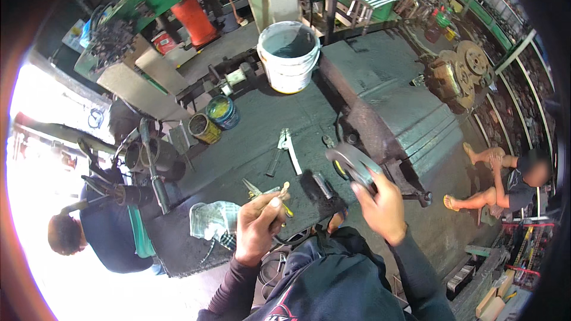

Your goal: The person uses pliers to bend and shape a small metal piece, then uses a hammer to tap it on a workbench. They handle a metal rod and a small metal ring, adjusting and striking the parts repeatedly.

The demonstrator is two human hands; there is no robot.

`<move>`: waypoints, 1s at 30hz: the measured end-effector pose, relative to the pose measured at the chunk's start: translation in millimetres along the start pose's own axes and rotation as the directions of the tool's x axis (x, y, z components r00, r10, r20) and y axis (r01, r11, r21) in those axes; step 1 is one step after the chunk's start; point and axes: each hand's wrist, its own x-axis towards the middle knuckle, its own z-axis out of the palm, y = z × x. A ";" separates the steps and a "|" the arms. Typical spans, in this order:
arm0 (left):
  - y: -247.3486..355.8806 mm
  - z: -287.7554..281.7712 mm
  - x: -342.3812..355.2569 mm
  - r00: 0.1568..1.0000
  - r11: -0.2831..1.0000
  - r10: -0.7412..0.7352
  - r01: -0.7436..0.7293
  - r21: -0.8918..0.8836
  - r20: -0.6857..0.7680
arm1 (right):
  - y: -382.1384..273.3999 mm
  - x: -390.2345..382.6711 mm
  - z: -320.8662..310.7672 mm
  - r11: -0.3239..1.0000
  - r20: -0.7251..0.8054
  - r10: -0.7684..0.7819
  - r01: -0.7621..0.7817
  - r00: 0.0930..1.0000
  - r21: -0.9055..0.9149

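Observation:
My left hand [260, 226] is closed in a pinch on a small brass-coloured piece [286, 186], held above the near edge of the dark workbench [229, 172]. Up to the right, my right hand [383, 207] grips a dark round ring-shaped part [357, 165], smeared by motion. Beyond both hands lie locking pliers [287, 142] with their handles spread. Partly hidden behind my left hand are pliers [252, 188] and a yellow-handled tool [289, 210]. A short metal cylinder [323, 186] rests between my hands. Left of my left hand is a crumpled checked cloth [209, 219].
A white bucket [289, 71] stands at the back, with a blue can [222, 113] and a yellow can [204, 129] nearer. One person [98, 226] is at the left; another [505, 181] sits at the right. An engine part [455, 77] lies at the far right.

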 end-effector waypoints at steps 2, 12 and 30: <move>-5.2 -19.9 -23.4 0.989 0.998 -0.047 0.042 -0.035 -0.140 | 19.5 44.3 47.5 0.996 -0.013 -0.083 0.083 0.996 -0.044; -54.8 -65.4 -131.6 0.868 0.984 -0.145 0.077 -0.159 -0.475 | 109.0 183.9 176.5 0.776 0.160 -0.093 0.172 0.983 -0.607; -48.7 -51.5 -59.2 0.970 0.971 -0.117 0.066 -0.232 -0.215 | 59.1 -19.6 159.9 0.911 0.425 0.078 -0.238 0.902 0.337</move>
